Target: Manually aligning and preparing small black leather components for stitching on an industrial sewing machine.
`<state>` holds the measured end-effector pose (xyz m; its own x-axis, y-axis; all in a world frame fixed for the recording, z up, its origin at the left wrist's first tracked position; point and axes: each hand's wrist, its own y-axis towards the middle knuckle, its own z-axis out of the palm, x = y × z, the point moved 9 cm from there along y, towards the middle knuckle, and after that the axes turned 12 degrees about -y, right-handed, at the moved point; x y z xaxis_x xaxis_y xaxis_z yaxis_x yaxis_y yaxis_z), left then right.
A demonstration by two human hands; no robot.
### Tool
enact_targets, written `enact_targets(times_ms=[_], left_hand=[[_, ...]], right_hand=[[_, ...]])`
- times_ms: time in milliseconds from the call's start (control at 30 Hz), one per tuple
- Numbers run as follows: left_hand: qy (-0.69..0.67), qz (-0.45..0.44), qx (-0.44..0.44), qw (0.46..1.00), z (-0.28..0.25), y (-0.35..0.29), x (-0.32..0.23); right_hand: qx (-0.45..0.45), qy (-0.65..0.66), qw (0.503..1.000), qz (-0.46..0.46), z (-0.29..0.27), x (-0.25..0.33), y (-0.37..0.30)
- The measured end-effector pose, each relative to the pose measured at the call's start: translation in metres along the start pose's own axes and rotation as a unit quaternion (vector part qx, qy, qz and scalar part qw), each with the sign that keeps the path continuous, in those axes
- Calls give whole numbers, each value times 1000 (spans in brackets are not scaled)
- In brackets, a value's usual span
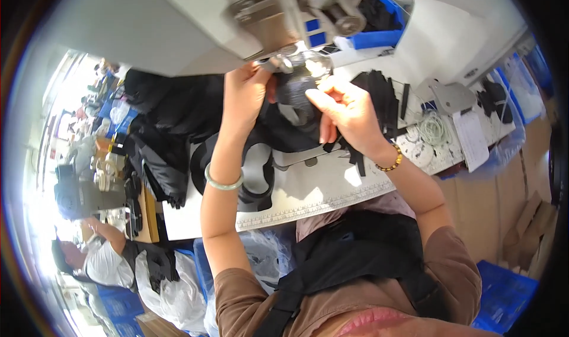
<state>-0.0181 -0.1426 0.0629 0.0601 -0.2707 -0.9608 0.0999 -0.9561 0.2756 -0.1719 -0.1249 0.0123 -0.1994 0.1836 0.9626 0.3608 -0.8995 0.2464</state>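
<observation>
Under the head of a sewing machine lies a piece of black fabric, bunched and curved near the needle area. My left hand pinches its left side, close to the metal presser parts, which partly hide the fingertips. On the other side, my right hand has thumb and forefinger closed at the fabric's right edge, the lower fingers curled. Bright glare around the needle hides the exact grip. Black curved strips hang over the white table below my hands.
Large black fabric pieces are heaped at the left. Cut black strips, a coil of pale cord and a paper sheet lie at the right. A blue bin stands behind. Another person works at far left.
</observation>
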Motion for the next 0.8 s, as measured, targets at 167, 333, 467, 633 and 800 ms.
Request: enact_targets(times_ms=[167,333,467,633,800], left_hand=[[111,96,-99,984,-21,-25,-15],[240,325,-89,911,-31,-116,-34],[315,317,-40,894,-52,-178,-4],[548,108,54,827,-31,-187,40],[491,7,15,871,-68,-203,55]], right_hand=[[44,-6,999,5,5,2,-9],[-71,-281,957,6,-74,-7,-40],[-237,-539,808,-29,-163,-35,-67],[-271,-596,756,-21,-179,-46,-50],[-207,-658,720,76,-178,-56,-30]])
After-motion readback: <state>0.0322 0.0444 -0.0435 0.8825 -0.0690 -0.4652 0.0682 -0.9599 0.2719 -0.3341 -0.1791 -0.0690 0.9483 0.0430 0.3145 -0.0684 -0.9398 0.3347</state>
